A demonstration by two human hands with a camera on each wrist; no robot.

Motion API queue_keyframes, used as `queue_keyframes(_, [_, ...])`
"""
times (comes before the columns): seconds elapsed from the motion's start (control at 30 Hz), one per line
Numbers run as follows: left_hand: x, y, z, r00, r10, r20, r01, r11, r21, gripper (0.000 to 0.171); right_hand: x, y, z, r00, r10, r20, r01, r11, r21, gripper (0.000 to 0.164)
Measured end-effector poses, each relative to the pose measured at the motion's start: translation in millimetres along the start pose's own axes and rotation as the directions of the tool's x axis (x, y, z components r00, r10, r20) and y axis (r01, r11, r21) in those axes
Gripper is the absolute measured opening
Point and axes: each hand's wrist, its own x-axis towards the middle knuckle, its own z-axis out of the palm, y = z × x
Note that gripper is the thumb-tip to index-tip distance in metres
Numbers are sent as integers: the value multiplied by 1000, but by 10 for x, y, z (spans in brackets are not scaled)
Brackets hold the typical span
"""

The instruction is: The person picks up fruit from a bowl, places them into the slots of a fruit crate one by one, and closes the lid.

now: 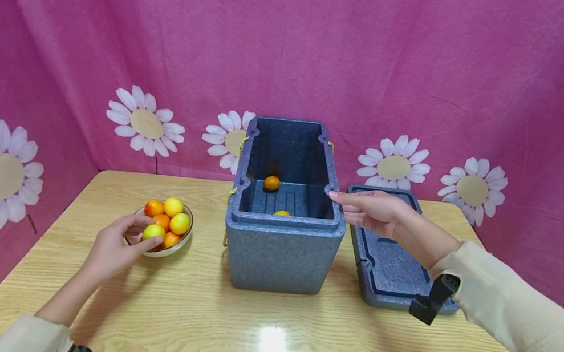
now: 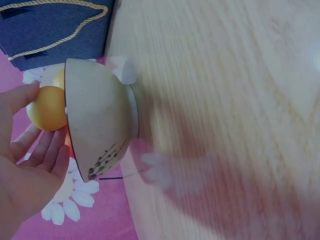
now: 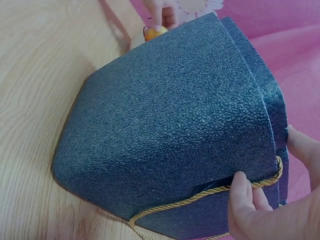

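- Several yellow and orange fruits (image 1: 180,223) are lying heaped in the bowl (image 2: 97,120), which is standing at about 9 o'clock from the box (image 1: 280,259).
- The left hand (image 1: 117,242) is pinching a yellow fruit (image 1: 153,232) between thumb and fingers at the bowl's 7 o'clock side.
- The right hand (image 1: 376,212) is gripping the box's wall at its 3 o'clock side, the thumb resting on the rim and the fingers touching the outside by the yellow rope (image 3: 200,194).
- Inside the box, an orange fruit (image 1: 271,183) is resting towards 11 o'clock, while a second fruit (image 1: 282,213) is peeping out at 6 o'clock, partly hidden by the near wall.
- The lid (image 1: 401,267) is lying on the table (image 1: 185,315) at 3 o'clock from the box.
- A pink curtain (image 1: 295,45) with white flowers is hanging at 12 o'clock.
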Motion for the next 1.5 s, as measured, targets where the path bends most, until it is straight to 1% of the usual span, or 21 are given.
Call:
queue_keyframes(0.2, [57,52,-14,998,-54,37,57,995,-79,44,-5,-3,-9,1000,2,2,-2,1000,2,80])
queue_keyframes(0.3, [82,90,-16,996,-80,49,84,992,-90,47,0,-5,-5,1000,0,4,0,1000,6,79])
queue_keyframes(0.4, [106,141,-4,994,-93,51,97,991,-95,46,6,-6,1,1000,2,-2,-2,1000,11,79])
queue_keyframes(0.63, [181,256,44,998,-49,47,54,992,-112,45,18,3,2,1000,8,-7,-8,1000,13,80])
queue_keyframes(0.87, [241,343,64,998,-26,64,35,988,-148,45,17,2,4,1000,-1,-5,1,1000,-6,80])
queue_keyframes(1.1, [297,392,45,999,2,54,6,991,-136,43,11,-3,1,1000,6,-4,-6,1000,-3,80])
queue_keyframes(1.27, [334,432,15,998,1,59,8,990,-141,45,13,-11,2,1000,10,-6,-10,1000,-10,80])
queue_keyframes(1.5, [386,508,-17,997,-4,80,15,989,-146,50,14,-15,-3,1000,11,11,-11,1000,-25,80])
